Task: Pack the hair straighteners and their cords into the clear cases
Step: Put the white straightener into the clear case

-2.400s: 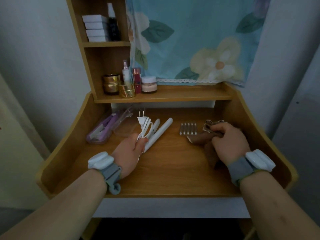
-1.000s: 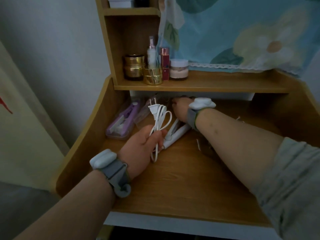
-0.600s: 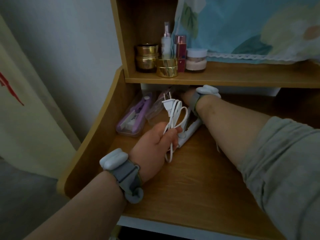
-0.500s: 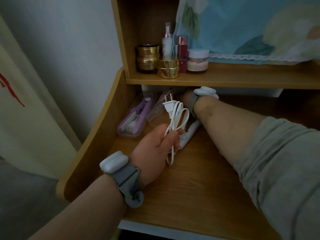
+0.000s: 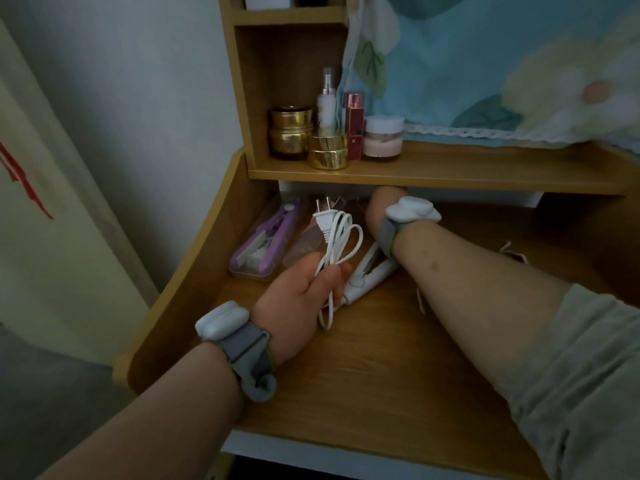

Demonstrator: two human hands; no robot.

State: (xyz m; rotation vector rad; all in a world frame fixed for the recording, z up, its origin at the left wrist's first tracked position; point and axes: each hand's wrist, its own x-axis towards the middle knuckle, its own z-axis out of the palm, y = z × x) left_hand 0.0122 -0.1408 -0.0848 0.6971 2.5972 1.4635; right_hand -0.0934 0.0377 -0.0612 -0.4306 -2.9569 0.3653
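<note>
Head view is showing, at far left on the desk [image 5: 398, 358], a clear case [image 5: 263, 242] lying with a purple straightener inside. Beside it, the left hand [image 5: 298, 299] is gripping the looped white cord [image 5: 337, 244], fingers curled round it, plug up. The white straightener [image 5: 367, 273] is lying just right. The right hand [image 5: 379, 211] is reaching under the shelf [image 5: 450, 169], fingers hidden.

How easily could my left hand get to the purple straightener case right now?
Probably not easily. The left hand is full, gripping the coiled white cord. The purple straightener case lies just beyond it with nothing between, so the path looks free once the cord is released.
</note>
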